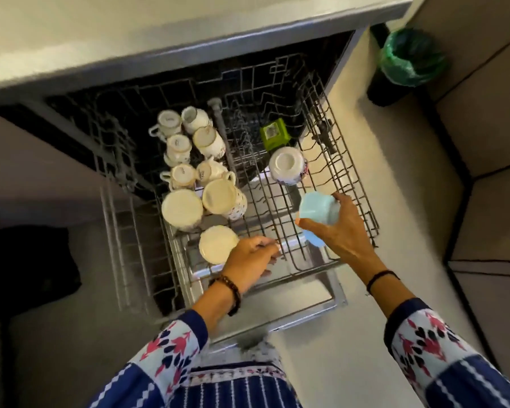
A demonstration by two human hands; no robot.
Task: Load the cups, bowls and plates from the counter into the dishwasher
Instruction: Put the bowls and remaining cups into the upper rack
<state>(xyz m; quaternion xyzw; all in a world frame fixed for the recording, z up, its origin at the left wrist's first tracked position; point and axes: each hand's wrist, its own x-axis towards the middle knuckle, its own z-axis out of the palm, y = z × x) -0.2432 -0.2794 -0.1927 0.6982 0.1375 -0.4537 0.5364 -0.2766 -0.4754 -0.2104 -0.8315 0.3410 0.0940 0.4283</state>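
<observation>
Right hand (340, 228) grips 1 blue cup (318, 207), bottom up. The thumb is on its near side and the fingers are curled over its far side. The cup is held above the right part of the rack (357, 184) and is not set down. A 2nd blue patch shows under the palm; I cannot tell whether it is a 2nd piece or part of the same one.

Left hand (249, 260) is left of the grip and nearer the body. Its fingers are curled at the front wires of the rack, just beside 1 cream bowl (215, 242). Whether it holds wire, bowl or nothing, I cannot tell.

Count in the rack:
- 1 patterned bowl (287, 164), bottom up, just beyond the grip and apart from the blue cup.
- 1 cream bowl, left of the grip.
- 2 mugs (181, 210), bottom up, side by side, further left of the grip.
- 6 teacups (178, 147), beyond the mugs in 2 rows of 3, some tilted.
- 1 green box (274, 134), beyond the patterned bowl.

Total: 10 pieces racked, and at least 1 in hand.

Off the rack:
- 1 bin (409, 57) with a green liner, far beyond and right of the grip.
- 1 bead bracelet (231, 293) on the left wrist.
- 1 black band (382, 277) on the right wrist.
</observation>
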